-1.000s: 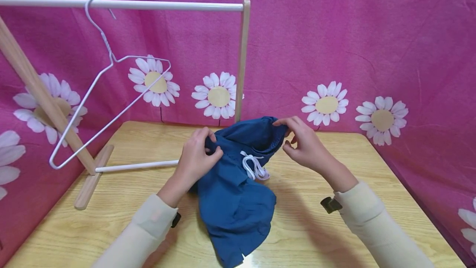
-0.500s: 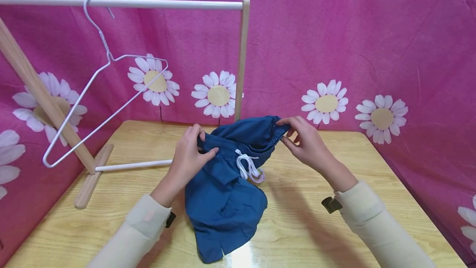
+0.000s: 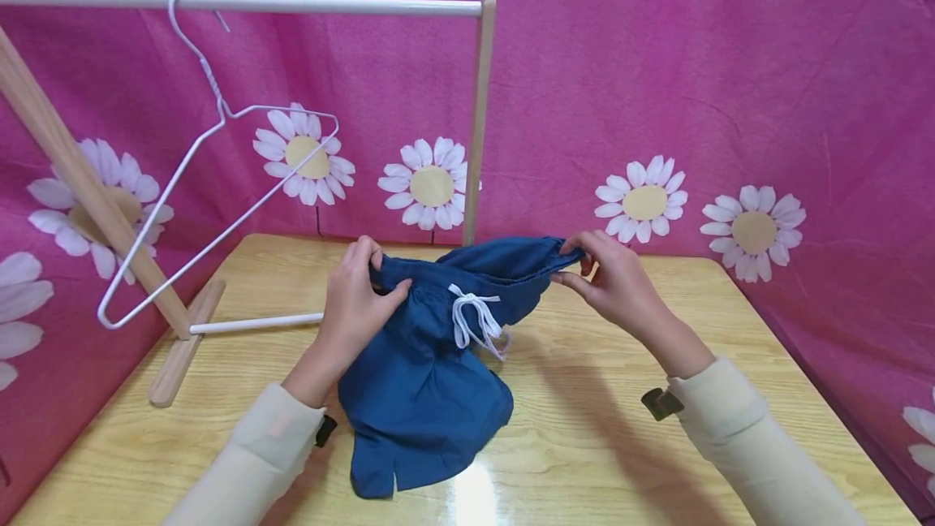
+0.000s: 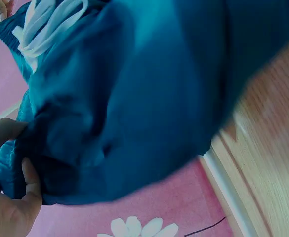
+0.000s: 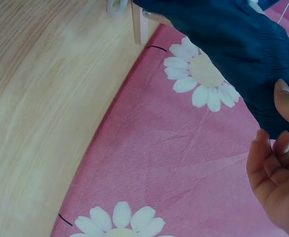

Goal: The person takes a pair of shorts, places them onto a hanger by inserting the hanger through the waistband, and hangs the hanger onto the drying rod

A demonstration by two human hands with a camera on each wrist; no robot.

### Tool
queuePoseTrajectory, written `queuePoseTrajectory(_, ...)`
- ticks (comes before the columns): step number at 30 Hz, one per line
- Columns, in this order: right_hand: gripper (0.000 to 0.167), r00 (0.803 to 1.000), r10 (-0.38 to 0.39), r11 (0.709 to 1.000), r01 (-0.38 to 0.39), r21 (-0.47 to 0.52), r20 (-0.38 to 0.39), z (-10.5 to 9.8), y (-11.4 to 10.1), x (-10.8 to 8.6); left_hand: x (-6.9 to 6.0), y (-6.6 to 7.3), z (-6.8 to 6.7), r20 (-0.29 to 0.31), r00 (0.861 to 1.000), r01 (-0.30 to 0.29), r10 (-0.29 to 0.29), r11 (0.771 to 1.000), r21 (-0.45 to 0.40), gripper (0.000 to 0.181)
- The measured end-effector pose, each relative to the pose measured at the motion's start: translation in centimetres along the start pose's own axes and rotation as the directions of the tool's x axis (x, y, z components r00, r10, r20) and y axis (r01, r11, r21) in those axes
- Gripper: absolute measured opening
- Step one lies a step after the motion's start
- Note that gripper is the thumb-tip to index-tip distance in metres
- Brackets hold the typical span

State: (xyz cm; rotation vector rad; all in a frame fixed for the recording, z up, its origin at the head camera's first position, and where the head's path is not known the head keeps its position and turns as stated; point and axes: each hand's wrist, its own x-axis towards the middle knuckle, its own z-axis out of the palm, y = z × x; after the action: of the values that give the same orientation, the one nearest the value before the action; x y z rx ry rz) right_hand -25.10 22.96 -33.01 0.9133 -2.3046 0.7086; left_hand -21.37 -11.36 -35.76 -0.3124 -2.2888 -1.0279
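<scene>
Dark blue shorts [image 3: 431, 396] with a white drawstring [image 3: 471, 319] tied at the front are held up by the waistband, the lower part hanging toward the table. The left hand [image 3: 355, 299] pinches the left end of the waistband between thumb and fingers. At the right end, the right hand [image 3: 617, 286] grips the waistband the same way. In the left wrist view the shorts [image 4: 134, 98] fill much of the picture beside the left hand [image 4: 11, 197]. The right wrist view shows the right hand [image 5: 277, 182] at the gathered waistband [image 5: 268, 64].
A white wire hanger [image 3: 175, 177] hangs from the white rail [image 3: 329, 2] of a wooden-legged rack [image 3: 478, 120] at the left. The wooden table [image 3: 621, 461] is backed by a pink cloth [image 3: 657, 63] printed with daisies.
The left hand has moved left, spreading the waistband wider, and the right hand has shifted slightly right. The shorts have swung left, with the drawstring turned more toward the head camera.
</scene>
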Motion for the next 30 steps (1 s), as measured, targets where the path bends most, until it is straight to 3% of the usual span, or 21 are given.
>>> queuePoseTrajectory(7, 0.029, 0.998, 0.037, 0.998, -0.039, -0.043, -0.049, -0.1, 0.3, 0.0, 0.2, -0.4, -0.5, -0.076, 0.997, -0.033, 0.034, 0.999, 0.004, 0.045)
queuePoseTrajectory(12, 0.029, 0.994, 0.075, 0.997, -0.077, -0.022, -0.076, -0.1, 0.3, 0.1, 0.3, -0.4, -0.7, -0.120, 0.991, -0.050, 0.050, 0.999, 0.003, 0.043)
queuePoseTrajectory(19, 0.030, 0.993, 0.084, 0.996, -0.083, 0.013, -0.085, -0.5, 0.0, 0.6, 0.6, -0.2, -1.0, -0.154, 0.988, -0.031, 0.030, 1.000, -0.001, 0.040)
queuePoseTrajectory(26, 0.023, 0.991, 0.135, 0.979, -0.130, 0.156, -0.022, -1.2, -0.5, 1.1, 1.9, 0.3, -1.5, -0.186, 0.981, 0.053, -0.063, 0.997, -0.060, 0.049)
queuePoseTrajectory(30, 0.023, 0.989, 0.150, 0.967, -0.143, 0.212, -0.017, -1.5, -0.7, 1.5, 2.4, 0.9, -1.7, -0.198, 0.979, 0.029, -0.038, 0.998, -0.050, 0.040)
